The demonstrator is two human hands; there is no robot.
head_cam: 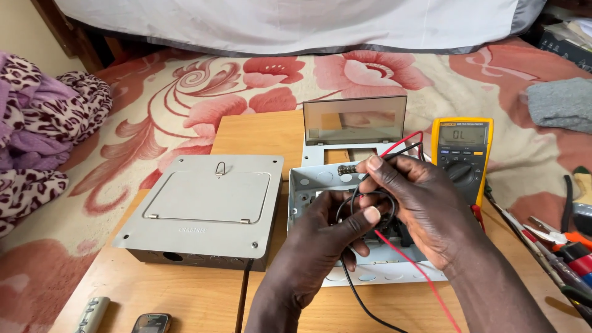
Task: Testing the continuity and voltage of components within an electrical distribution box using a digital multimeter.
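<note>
My left hand and my right hand meet over an open white electrical box with a raised smoky clear lid. The left thumb and fingers pinch a looped black test lead. My right hand's fingertips hold the black lead's upper part near a small brass terminal bar. A red test lead runs under my right hand toward me, and both leads go back to a yellow multimeter at the right.
A closed grey metal box sits left on the wooden board. Screwdrivers and pliers lie at the right edge. A remote and a phone lie near the front. Patterned fabric is piled on the floral bedspread.
</note>
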